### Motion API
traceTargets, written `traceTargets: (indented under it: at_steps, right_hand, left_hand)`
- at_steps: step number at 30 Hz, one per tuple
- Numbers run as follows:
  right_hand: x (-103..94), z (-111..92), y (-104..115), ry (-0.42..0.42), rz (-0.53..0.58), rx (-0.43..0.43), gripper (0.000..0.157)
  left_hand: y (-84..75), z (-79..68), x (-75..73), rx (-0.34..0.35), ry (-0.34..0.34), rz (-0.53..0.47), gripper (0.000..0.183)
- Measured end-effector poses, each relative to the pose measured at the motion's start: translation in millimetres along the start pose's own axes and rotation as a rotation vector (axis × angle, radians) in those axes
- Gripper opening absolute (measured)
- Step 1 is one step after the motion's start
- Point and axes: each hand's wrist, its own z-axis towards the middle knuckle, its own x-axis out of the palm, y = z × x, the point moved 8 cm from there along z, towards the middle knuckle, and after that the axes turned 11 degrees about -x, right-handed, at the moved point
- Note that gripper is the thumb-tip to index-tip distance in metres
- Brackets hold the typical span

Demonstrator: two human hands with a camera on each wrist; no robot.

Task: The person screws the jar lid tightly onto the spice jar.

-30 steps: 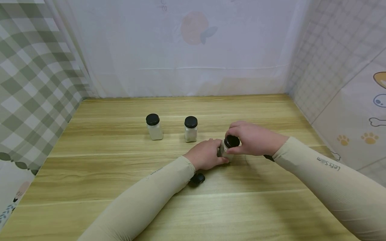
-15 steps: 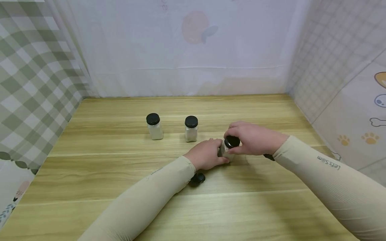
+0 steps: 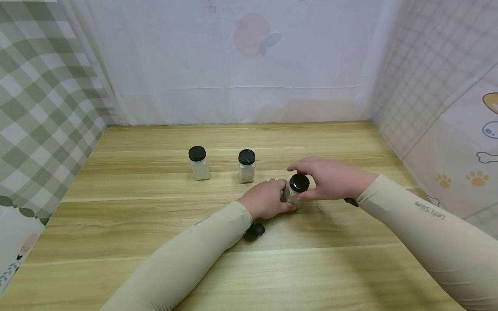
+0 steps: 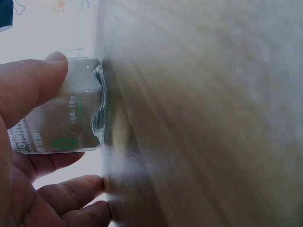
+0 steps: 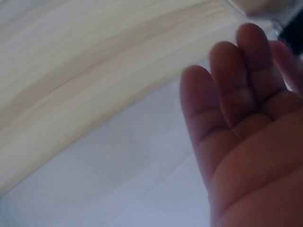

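My left hand [image 3: 266, 199] grips a clear glass spice jar [image 3: 291, 195] low on its body. In the left wrist view the jar [image 4: 78, 106] stands on the table between thumb and fingers, with green and white print and brownish contents. A glossy black lid [image 3: 299, 183] tops it. My right hand [image 3: 328, 178] is spread around that lid, its fingers apart from it and the thumb close to its near side; whether the thumb touches is unclear. In the right wrist view several fingers of the right hand [image 5: 251, 123] extend loosely, beside part of the black lid [image 5: 292, 38].
Two similar black-lidded jars stand farther back, one at the left [image 3: 200, 166] and one near the middle [image 3: 247, 167]. A small black object [image 3: 255, 231] lies by the left wrist, partly hidden by the sleeve. Fabric walls border the wooden table [image 3: 311, 276] behind and at the sides.
My right hand's fingers have spread away from the lid they held, and the hand has shifted slightly right. The left hand and the jar have stayed in place.
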Motion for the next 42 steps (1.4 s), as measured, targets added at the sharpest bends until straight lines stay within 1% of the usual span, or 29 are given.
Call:
traceTargets:
  at_steps: [4,7,17,20,28,32,35,39,42]
  right_hand:
    - [-5.0,-2,4,0.004,-0.002,-0.041,0.041]
    - [-6.0,-1,5,0.012,-0.007,-0.05,0.029]
    - [-4.6,2,5,0.014,0.005,-0.023,0.017]
    - [-4.4,3,5,0.009,-0.006,-0.021,0.015]
    - [-3.7,3,6,0.001,-0.081,-0.02,0.018]
    - [-5.9,2,7,0.0,-0.087,-0.03,0.035]
    - [-8.0,2,10,0.005,-0.092,-0.055,0.04]
    - [-9.0,4,13,0.027,-0.086,-0.081,0.027]
    - [-8.2,5,12,0.042,-0.073,-0.068,0.024]
  left_hand:
    - [-0.4,-0.7,-0.3,0.006,-0.002,-0.005,0.039]
    - [-1.1,-0.7,-0.9,0.015,-0.004,-0.008,0.039]
    - [-1.1,0.2,-1.0,0.005,0.006,-0.014,0.038]
    - [-0.7,1.1,-0.7,0.001,0.007,-0.016,0.038]
    - [-0.7,0.1,-0.2,0.001,0.011,-0.012,0.036]
    - [-0.7,-0.5,0.2,-0.002,0.01,-0.005,0.036]
    - [-0.4,-0.7,0.6,-0.005,0.012,-0.004,0.037]
    - [-0.1,-0.5,0.4,0.0,0.01,-0.011,0.038]
    - [0.6,0.3,0.5,0.001,0.009,-0.012,0.037]
